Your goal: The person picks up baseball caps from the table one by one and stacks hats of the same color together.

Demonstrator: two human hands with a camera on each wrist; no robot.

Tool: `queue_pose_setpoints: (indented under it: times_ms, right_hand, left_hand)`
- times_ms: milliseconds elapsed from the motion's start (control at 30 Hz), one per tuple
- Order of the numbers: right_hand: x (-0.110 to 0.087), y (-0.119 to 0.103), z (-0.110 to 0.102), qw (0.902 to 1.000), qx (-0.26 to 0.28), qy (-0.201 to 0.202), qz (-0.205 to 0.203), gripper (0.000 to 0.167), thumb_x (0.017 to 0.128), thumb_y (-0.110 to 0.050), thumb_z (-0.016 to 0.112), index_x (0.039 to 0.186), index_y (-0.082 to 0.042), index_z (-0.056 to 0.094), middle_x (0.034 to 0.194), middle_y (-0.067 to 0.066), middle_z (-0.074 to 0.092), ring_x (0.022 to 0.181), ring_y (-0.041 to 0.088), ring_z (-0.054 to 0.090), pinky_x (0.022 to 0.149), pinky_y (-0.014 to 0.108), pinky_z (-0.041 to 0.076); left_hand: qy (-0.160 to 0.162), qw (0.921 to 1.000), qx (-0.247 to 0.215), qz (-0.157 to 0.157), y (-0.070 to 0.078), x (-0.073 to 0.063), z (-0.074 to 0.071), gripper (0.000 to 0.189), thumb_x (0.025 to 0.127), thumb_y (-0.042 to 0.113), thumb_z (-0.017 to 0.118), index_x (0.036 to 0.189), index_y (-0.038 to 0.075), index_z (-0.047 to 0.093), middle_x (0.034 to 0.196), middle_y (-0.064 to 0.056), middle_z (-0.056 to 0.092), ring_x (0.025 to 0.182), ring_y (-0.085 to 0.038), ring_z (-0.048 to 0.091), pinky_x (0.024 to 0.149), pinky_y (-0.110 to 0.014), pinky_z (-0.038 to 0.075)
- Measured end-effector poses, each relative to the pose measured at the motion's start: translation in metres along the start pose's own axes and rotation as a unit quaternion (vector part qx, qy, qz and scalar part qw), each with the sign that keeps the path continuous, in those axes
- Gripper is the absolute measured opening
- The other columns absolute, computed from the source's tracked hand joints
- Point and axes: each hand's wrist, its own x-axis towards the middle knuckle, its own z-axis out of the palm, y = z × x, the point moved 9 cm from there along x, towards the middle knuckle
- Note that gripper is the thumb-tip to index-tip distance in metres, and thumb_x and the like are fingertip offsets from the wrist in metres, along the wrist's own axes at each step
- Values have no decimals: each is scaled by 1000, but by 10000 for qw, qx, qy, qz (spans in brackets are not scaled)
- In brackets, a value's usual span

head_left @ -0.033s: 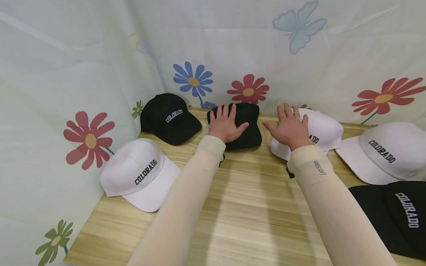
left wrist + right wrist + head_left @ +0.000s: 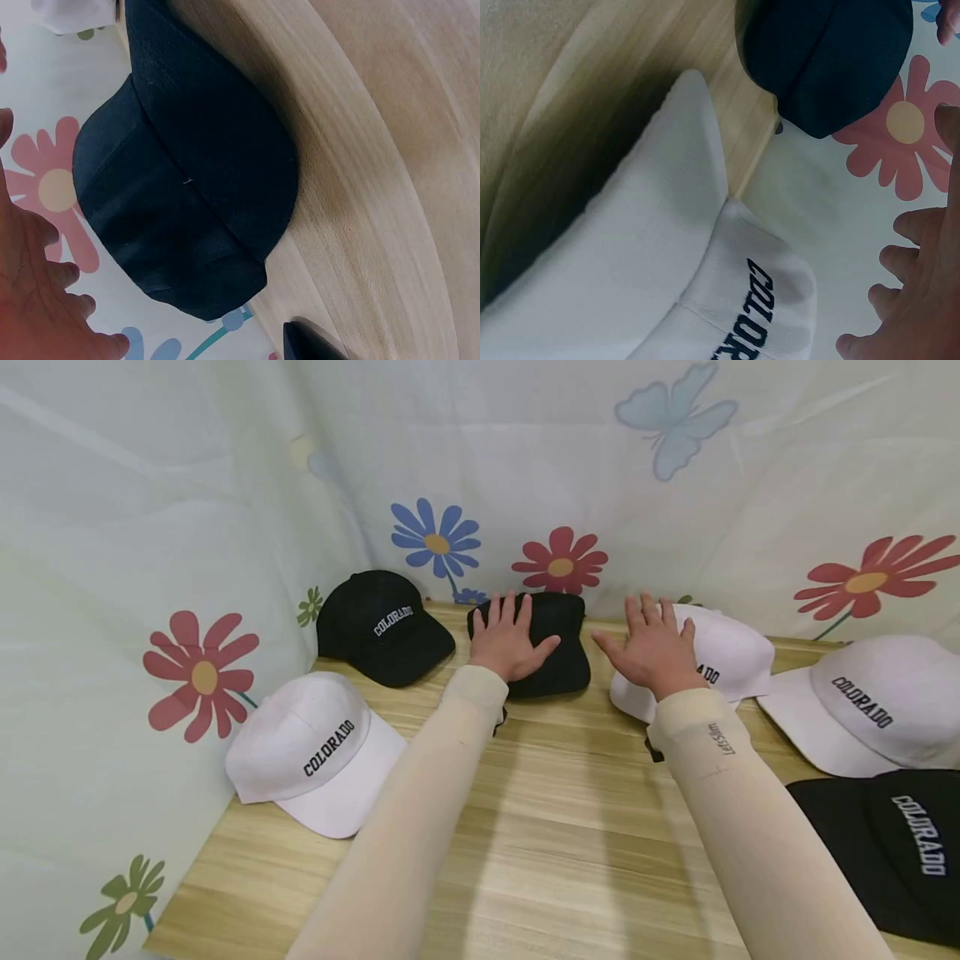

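Where left hand (image 2: 507,639) hovers: fingers spread, nothing gripped; black cap (image 2: 566,668) below on bench (image 2: 540,827), brim away from backdrop (image 2: 510,452).
Where right hand (image 2: 654,645) hovers: fingers spread, nothing gripped; white cap (image 2: 733,647) below, brim likewise.

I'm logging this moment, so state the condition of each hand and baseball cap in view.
Left hand: fingers spread, empty
Right hand: fingers spread, empty
Middle black baseball cap: crown up, ungripped
White baseball cap nearest right hand: crown up, ungripped
Back-left black baseball cap: crown up, ungripped
Front-left white baseball cap: crown up, ungripped
Right white baseball cap: crown up, ungripped
Front-right black baseball cap: ungripped, partly out of frame
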Motion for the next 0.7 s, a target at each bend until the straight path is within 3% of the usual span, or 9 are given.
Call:
queue_pose_setpoints:
  times_ms: [433,700]
  right_hand:
    - [1,-3,7,9995,262,72,-168,95,92,-73,24,155,-4,7,161,24,5,147,47,0,111,71,2]
    - [6,-11,18,9978,593,80,-291,94,94,-69,31,154,0,9,159,28,8,147,46,5,116,62,11]
  left_hand:
    - [234,9996,-156,46,-5,-12,-11,83,95,70,24,157,20,1,165,-8,1,152,-30,1,121,-54,7]
    - [341,9993,-119,-52,-14,-11,-5,84,95,70,25,157,19,2,164,-10,4,152,-30,2,121,-53,11]
